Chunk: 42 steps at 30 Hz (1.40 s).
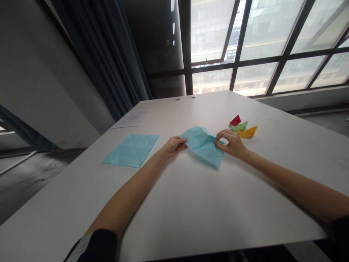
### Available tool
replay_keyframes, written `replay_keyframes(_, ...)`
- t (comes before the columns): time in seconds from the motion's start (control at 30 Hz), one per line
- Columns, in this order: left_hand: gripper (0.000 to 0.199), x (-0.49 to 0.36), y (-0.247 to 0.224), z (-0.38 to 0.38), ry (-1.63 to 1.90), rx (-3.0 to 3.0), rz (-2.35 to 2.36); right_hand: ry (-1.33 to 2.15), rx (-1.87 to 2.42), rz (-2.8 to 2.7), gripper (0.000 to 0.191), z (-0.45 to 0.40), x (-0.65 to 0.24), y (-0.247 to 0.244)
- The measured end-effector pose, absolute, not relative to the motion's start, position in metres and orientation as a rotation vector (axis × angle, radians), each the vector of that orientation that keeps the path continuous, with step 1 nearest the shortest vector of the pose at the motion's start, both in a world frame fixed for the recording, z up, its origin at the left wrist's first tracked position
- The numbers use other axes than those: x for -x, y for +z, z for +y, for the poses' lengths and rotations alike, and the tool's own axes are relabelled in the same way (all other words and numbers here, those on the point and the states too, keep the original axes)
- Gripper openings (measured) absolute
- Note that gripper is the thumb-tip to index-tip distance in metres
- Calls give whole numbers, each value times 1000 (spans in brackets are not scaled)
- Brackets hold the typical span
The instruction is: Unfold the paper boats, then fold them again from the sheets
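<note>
A creased light blue paper sheet [203, 143] is held up between both hands, slightly above the white table. My left hand [176, 145] pinches its left corner, thumb on top. At the sheet's right side, my right hand [230, 143] grips an edge between thumb and fingertips, where the paper bends up in a fold. A second light blue sheet [132, 150], also marked with creases, lies flat to the left of my left hand.
Beyond my right hand stand three small folded paper boats: red [235, 120], green [240, 126] and yellow [247, 132]. A printed white sheet [132, 119] lies at the back left of the white table [169, 203]. Windows and a dark blue curtain are behind.
</note>
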<state>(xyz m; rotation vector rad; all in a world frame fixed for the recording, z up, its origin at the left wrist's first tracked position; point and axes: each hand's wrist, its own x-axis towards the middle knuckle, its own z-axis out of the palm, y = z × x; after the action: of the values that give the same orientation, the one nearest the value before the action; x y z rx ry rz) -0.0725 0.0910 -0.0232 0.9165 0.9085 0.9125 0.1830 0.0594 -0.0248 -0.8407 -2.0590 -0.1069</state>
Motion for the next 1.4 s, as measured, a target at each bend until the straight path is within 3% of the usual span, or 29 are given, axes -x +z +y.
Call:
replay_keyframes(0.33,11,65,-19,91,1017,-714,934,-109,865,-2014,8,59,-181,-24)
replay_keyframes(0.5,38,61,-16,83,1120,-780,1003,-108,878,-2006,8,58,-180,-23)
replay_keyframes(0.6,32,61,-18,84,1147,-858,965,-112,892,-1985,8,57,-180,-22)
replay_keyframes(0.77,11,60,-30,90,1116,-1276,1112,-98,886,-1966,9,57,-180,-22)
replay_keyframes(0.97,18,52,-27,82,1331,-1994,1366,-87,867,-2012,9,57,-182,-23)
replay_keyframes(1.13,23,46,-17,69,1422,-2370,1218,-93,865,-2009,10,58,-182,-23)
replay_keyframes(1.27,31,42,-19,63,1339,-2474,1102,-93,864,-1996,10,57,-181,-22)
replay_keyframes(1.4,51,39,-21,56,1173,-2491,1056,-96,858,-1986,10,55,-178,-21)
